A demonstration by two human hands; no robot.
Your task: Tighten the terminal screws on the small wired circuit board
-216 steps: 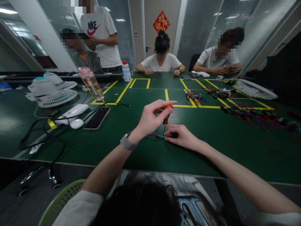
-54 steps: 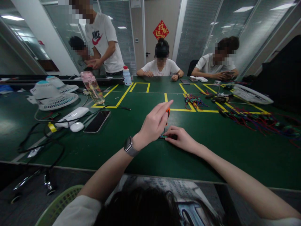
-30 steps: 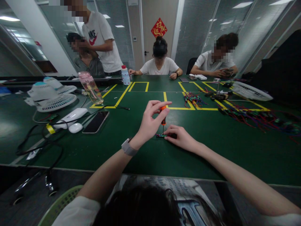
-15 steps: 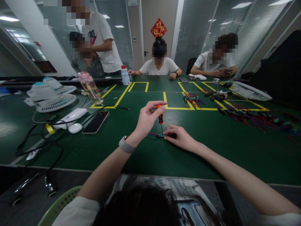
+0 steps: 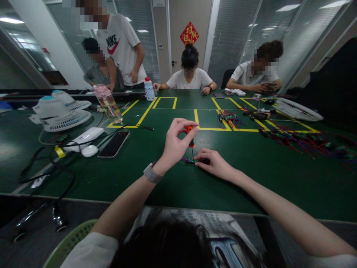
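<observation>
Curled since the earlier frame: left hand [image 5: 177, 139], thumb and fingers pinching screwdriver [image 5: 192, 145] near-upright, presumably for turning; tip, six o'clock, at circuit board [image 5: 191, 161] on table [image 5: 178, 193]. Right hand [image 5: 214, 163], screwdriver's four o'clock: fingertips pinching board's end, apparently steadying it.

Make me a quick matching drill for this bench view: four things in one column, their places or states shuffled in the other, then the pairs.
Things
1. screwdriver
2. circuit board
3. phone
4. tall clear bottle

Places and states
A. lying flat, dark screen up
B. at the fingertips of the right hand
C. topped with a pink lid
D. held in the left hand, shaft pointing down

Right pairs
1-D, 2-B, 3-A, 4-C
</observation>
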